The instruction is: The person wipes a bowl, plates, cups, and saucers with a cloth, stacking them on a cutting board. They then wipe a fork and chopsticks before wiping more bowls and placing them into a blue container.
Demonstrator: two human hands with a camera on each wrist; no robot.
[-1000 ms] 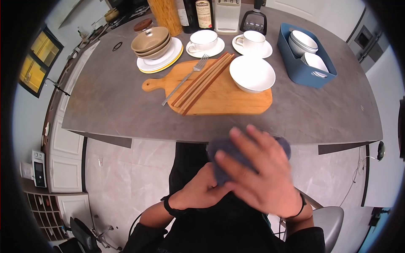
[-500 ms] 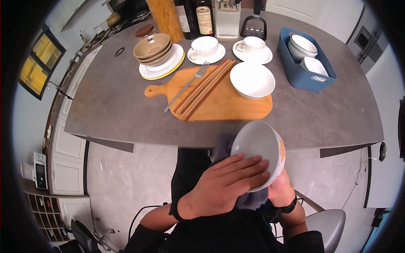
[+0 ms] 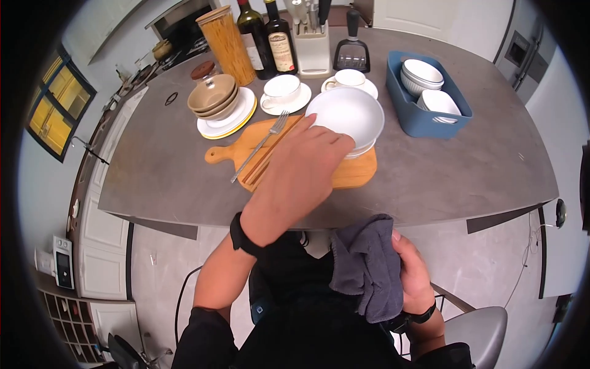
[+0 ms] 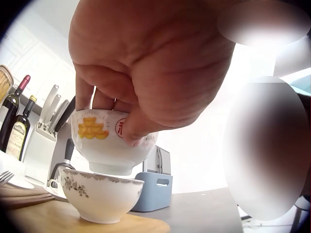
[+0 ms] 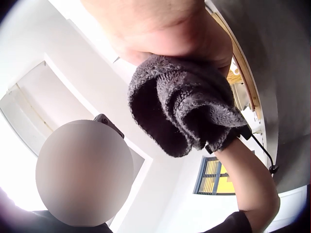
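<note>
My left hand (image 3: pixel 295 166) grips the rim of a white bowl (image 4: pixel 95 141) decorated with a yellow-orange motif and a red mark, thumb outside and fingers inside. Right beneath it, in the left wrist view, a second white bowl (image 4: pixel 99 196) with a flowered rim stands on the wooden cutting board (image 3: pixel 359 176). From the head, the held bowl hides most of the lower one. My right hand (image 3: pixel 415 273) holds a bunched dark grey cloth (image 3: pixel 369 261) below the table edge. Wooden chopsticks (image 3: pixel 261 169) and a fork (image 3: pixel 260 144) lie on the board, the chopsticks partly behind my left hand.
A blue basket (image 3: pixel 413 125) with white bowls stands at the right. Cups on saucers (image 3: pixel 298 106) sit behind the board, brown bowls (image 3: pixel 209 92) on plates at its left. Bottles (image 3: pixel 281 49), a pasta jar (image 3: pixel 227 49) and a knife block (image 3: pixel 312 55) line the back.
The cloth and bowl were together in both hands near my body. My left hand has carried the bowl forward over the one on the board; the cloth stays in my right hand.
</note>
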